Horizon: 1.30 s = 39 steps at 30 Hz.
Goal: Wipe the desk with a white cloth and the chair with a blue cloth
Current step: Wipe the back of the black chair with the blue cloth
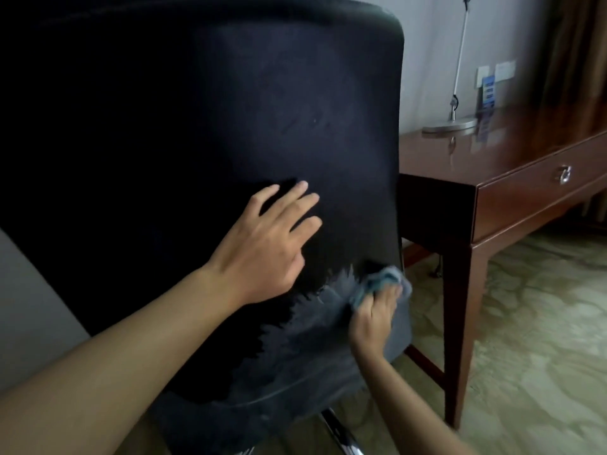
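A big black fabric chair (203, 103) fills most of the view, its back turned to me. My left hand (266, 247) lies flat on the chair back with fingers spread, holding nothing. My right hand (374, 320) is closed on a crumpled blue cloth (381, 282) and presses it against the lower right part of the chair back, near its edge. The brown wooden desk (512, 178) stands behind the chair to the right. No white cloth is in view.
On the desk stand a lamp with a round metal base (450, 124) and a blue card holder (487, 93). A drawer with a metal handle (565, 175) faces front. The chair's chrome base (341, 435) shows below. Patterned carpet (538, 339) covers the floor.
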### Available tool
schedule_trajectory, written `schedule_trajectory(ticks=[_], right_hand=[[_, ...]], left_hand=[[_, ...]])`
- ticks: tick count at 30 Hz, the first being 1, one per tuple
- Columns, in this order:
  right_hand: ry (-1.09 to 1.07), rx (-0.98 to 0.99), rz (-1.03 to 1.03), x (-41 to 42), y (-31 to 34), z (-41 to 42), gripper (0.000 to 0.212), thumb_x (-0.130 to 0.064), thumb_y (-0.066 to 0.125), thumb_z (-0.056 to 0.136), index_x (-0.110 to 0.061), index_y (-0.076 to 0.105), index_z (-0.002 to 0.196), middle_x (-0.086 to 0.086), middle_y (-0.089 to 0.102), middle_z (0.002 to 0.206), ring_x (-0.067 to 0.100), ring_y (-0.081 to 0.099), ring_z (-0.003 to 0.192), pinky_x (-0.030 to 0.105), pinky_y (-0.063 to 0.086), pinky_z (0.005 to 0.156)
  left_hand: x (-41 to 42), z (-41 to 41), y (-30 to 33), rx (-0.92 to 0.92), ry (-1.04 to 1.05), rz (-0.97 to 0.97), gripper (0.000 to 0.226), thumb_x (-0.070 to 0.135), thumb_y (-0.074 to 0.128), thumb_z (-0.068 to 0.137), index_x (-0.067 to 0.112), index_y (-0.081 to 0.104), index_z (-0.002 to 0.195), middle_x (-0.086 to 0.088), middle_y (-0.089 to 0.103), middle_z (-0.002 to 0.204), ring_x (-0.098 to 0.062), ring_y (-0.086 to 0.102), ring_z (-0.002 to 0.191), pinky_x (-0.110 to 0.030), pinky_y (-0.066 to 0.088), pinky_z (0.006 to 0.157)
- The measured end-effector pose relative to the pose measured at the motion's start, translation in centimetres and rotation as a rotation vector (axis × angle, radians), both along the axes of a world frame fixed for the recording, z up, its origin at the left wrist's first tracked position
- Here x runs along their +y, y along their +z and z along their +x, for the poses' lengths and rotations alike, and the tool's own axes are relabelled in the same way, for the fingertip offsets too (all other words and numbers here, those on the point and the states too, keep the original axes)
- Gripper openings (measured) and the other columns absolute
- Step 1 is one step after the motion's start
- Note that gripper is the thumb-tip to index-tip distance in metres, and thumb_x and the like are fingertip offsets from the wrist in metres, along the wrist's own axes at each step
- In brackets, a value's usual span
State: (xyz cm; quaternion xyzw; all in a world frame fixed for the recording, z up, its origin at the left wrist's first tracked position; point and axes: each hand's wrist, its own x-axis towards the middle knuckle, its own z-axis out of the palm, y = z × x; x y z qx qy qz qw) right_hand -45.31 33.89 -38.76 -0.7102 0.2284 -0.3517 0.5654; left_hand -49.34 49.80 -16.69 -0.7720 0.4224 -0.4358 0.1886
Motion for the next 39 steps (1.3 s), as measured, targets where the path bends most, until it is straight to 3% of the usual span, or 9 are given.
schedule_trajectory(ticks=[5, 13, 18, 21, 24, 30, 32, 37, 39], right_hand=[[-0.057, -0.238, -0.250, 2.6, 8.6, 1.5, 0.060, -0.034, 0.021, 0.096, -0.019, 0.002, 0.151, -0.004, -0.002, 0.160, 0.015, -0.009, 0.149, 0.039, -0.006, 0.121], [0.180, -0.440, -1.067, 9.6, -2.9, -2.1, 0.055, -0.027, 0.044, 0.096, -0.022, 0.032, 0.149, 0.003, 0.027, 0.157, 0.026, 0.021, 0.147, 0.057, 0.024, 0.113], [-0.083, -0.239, -0.352, -0.1, 2.0, 1.4, 0.053, -0.024, 0.024, 0.103, -0.012, 0.006, 0.152, 0.008, 0.006, 0.159, 0.024, 0.003, 0.149, 0.032, -0.003, 0.122], [-0.142, -0.120, 0.039, -1.4, 2.6, 2.8, 0.053, -0.025, 0.024, 0.105, -0.006, 0.008, 0.153, 0.011, 0.002, 0.162, 0.021, -0.004, 0.150, 0.034, -0.002, 0.122], [-0.134, -0.201, -0.147, 4.1, 0.3, 1.4, 0.059, -0.032, 0.024, 0.101, -0.010, 0.006, 0.152, 0.009, 0.000, 0.162, 0.023, -0.004, 0.150, 0.042, 0.000, 0.123], [0.157, -0.440, -1.154, 9.7, -6.5, -2.1, 0.047, -0.027, 0.040, 0.100, -0.021, 0.035, 0.147, 0.004, 0.031, 0.155, 0.028, 0.020, 0.147, 0.052, 0.025, 0.115], [0.090, -0.419, -1.119, 6.3, -5.2, -1.6, 0.046, -0.021, 0.043, 0.099, -0.016, 0.036, 0.144, 0.010, 0.036, 0.149, 0.027, 0.020, 0.146, 0.052, 0.025, 0.114], [-0.169, -0.237, -0.368, 1.4, 0.7, 0.5, 0.056, -0.005, 0.034, 0.099, 0.004, 0.014, 0.151, 0.016, 0.002, 0.160, 0.035, -0.004, 0.149, 0.044, -0.001, 0.122], [-0.150, -0.284, -0.422, 5.0, 0.0, 0.3, 0.054, -0.012, 0.029, 0.101, 0.001, 0.014, 0.152, 0.016, 0.001, 0.160, 0.036, -0.004, 0.149, 0.049, 0.000, 0.122]], left_hand=[[4.4, 0.4, -1.4, -0.084, 0.021, 0.021, 0.048, 0.018, 0.056, 0.082, 0.009, 0.059, 0.129, -0.015, 0.046, 0.149, -0.031, 0.037, 0.143, -0.054, 0.031, 0.112], [8.7, 1.9, -4.4, -0.166, 0.078, 0.076, 0.059, 0.026, 0.049, 0.090, 0.014, 0.043, 0.147, -0.011, 0.026, 0.161, -0.027, 0.022, 0.149, -0.051, 0.015, 0.119], [9.9, 3.1, -4.9, -0.211, 0.048, 0.080, 0.056, 0.028, 0.041, 0.098, 0.014, 0.036, 0.151, -0.010, 0.024, 0.161, -0.027, 0.022, 0.149, -0.051, 0.016, 0.121], [10.0, 3.3, -5.0, -0.201, 0.026, 0.057, 0.055, 0.028, 0.042, 0.097, 0.015, 0.038, 0.150, -0.010, 0.026, 0.161, -0.027, 0.023, 0.149, -0.051, 0.017, 0.121], [10.4, 3.5, -5.0, -0.222, 0.029, 0.065, 0.055, 0.028, 0.043, 0.097, 0.015, 0.038, 0.150, -0.010, 0.026, 0.161, -0.027, 0.023, 0.149, -0.051, 0.017, 0.121], [12.5, 4.2, -5.2, -0.258, -0.001, 0.086, 0.058, 0.030, 0.045, 0.096, 0.016, 0.035, 0.152, -0.010, 0.024, 0.162, -0.027, 0.023, 0.149, -0.050, 0.014, 0.121], [13.4, 4.6, -5.2, -0.248, -0.005, 0.085, 0.059, 0.031, 0.046, 0.097, 0.016, 0.033, 0.152, -0.010, 0.023, 0.162, -0.028, 0.023, 0.149, -0.051, 0.014, 0.121], [14.2, 4.7, -5.3, -0.240, 0.013, 0.094, 0.059, 0.031, 0.046, 0.097, 0.016, 0.034, 0.152, -0.011, 0.024, 0.162, -0.029, 0.022, 0.149, -0.052, 0.012, 0.121], [14.1, 4.2, -5.3, -0.219, 0.033, 0.090, 0.059, 0.030, 0.046, 0.096, 0.015, 0.035, 0.152, -0.011, 0.024, 0.161, -0.030, 0.021, 0.149, -0.052, 0.012, 0.120]])
